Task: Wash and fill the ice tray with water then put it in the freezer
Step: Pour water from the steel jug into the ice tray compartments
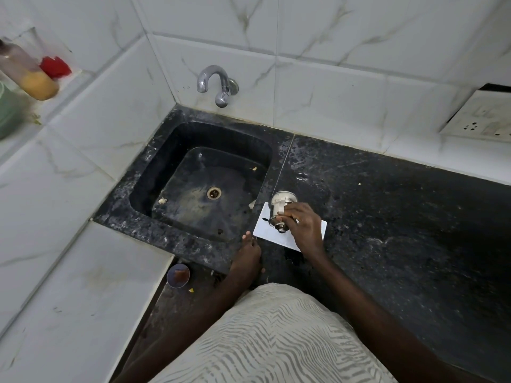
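Observation:
A flat white rectangular piece (266, 231), possibly the ice tray, lies on the black counter (387, 217) just right of the sink; no compartments show from here. My right hand (305, 226) is over it and grips a small white and metal fitting (279, 208), tilted, with its metal end pointing toward me. My left hand (247, 257) rests on the counter's front strip with fingers straight, its fingertips close to the white piece's near left corner. The black sink (154, 172) holds a thin film of water and a few scraps around the drain (214, 192).
A chrome tap (214, 81) sticks out of the tiled wall above the sink, with no water running. A small cup (178, 275) stands below the counter's edge. A bottle (30, 76), a red item (55, 66) and a green container (8, 109) sit on the left ledge. A wall socket (481, 117) is at the right.

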The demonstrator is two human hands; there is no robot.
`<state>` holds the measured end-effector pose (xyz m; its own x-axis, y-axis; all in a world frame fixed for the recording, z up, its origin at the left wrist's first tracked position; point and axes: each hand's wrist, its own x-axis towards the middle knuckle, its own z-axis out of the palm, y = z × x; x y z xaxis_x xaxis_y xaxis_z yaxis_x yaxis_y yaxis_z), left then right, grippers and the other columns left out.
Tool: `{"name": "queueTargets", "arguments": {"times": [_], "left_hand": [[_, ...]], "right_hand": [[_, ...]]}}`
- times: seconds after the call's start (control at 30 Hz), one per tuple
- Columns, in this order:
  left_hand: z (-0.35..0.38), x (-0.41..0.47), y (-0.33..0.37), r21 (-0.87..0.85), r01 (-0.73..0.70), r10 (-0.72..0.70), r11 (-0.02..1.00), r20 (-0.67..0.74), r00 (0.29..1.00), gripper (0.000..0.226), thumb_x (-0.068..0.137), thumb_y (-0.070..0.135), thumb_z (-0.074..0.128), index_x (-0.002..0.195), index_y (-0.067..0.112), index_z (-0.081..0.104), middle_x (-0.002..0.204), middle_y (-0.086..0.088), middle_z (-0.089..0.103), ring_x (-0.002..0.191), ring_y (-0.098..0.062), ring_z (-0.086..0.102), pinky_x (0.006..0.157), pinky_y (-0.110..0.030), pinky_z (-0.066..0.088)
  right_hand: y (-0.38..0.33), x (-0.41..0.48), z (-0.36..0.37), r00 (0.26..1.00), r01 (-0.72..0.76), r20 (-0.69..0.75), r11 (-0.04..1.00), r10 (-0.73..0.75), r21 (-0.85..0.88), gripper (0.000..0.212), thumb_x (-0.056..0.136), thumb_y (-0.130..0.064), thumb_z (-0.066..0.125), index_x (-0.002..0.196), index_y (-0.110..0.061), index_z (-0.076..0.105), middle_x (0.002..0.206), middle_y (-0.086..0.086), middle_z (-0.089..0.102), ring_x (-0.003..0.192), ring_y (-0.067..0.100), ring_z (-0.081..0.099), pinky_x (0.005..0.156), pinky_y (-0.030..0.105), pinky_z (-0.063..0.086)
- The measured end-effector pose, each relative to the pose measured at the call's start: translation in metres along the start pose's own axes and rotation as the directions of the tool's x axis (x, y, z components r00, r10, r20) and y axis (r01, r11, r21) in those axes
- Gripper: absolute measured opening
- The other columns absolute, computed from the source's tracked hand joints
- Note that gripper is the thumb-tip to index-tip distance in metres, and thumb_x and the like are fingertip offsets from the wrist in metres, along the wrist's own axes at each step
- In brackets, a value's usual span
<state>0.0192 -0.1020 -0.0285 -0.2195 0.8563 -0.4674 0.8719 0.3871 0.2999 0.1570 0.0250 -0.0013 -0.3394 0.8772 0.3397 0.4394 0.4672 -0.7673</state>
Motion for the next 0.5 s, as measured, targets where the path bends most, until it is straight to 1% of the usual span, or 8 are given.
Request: {"name": "queueTargets", "arguments": {"times": [0.13, 0.33, 0.5], "left_hand": [[0.0, -0.0005, 0.0012, -0.005, 0.012, -0.012, 1.0, -0.005, 1.0, 0.105, 0.087, 0.019, 0.079, 0.159, -0.009, 0.008, 0.168, -0.027, 0.003, 0.157, -0.036, 0.012, 0.122, -0.041, 0.027], [-0.0003, 0.0001, 0.0009, -0.016, 0.015, -0.015, 1.0, -0.011, 1.0, 0.104, 0.087, 0.02, 0.078, 0.158, -0.01, 0.008, 0.168, -0.028, 0.003, 0.158, -0.036, 0.01, 0.125, -0.039, 0.021], [0.0011, 0.0008, -0.0002, -0.013, 0.014, -0.014, 1.0, -0.02, 1.0, 0.102, 0.089, 0.02, 0.076, 0.158, -0.01, 0.007, 0.168, -0.029, 0.003, 0.158, -0.037, 0.009, 0.125, -0.039, 0.021]], "right_hand": [[0.0015, 0.0006, -0.0004, 1.0, 0.016, -0.011, 1.0, -0.016, -0.006, 0.013, 0.077, 0.001, 0.084, 0.087, -0.006, 0.082, 0.095, 0.007, 0.076, 0.093, 0.022, 0.068, 0.084, 0.031, 0.053], [-0.0005, 0.0018, 0.0004, 0.999, 0.022, -0.029, 1.0, -0.022, 0.005, 0.009, 0.078, 0.0, 0.083, 0.086, -0.004, 0.082, 0.095, 0.009, 0.076, 0.092, 0.024, 0.068, 0.084, 0.031, 0.053], [-0.0005, 0.0035, 0.0025, 0.999, -0.037, -0.038, 0.999, 0.038, 0.04, 0.015, 0.076, 0.001, 0.086, 0.088, -0.006, 0.082, 0.096, 0.006, 0.076, 0.093, 0.022, 0.068, 0.083, 0.036, 0.055]]}}
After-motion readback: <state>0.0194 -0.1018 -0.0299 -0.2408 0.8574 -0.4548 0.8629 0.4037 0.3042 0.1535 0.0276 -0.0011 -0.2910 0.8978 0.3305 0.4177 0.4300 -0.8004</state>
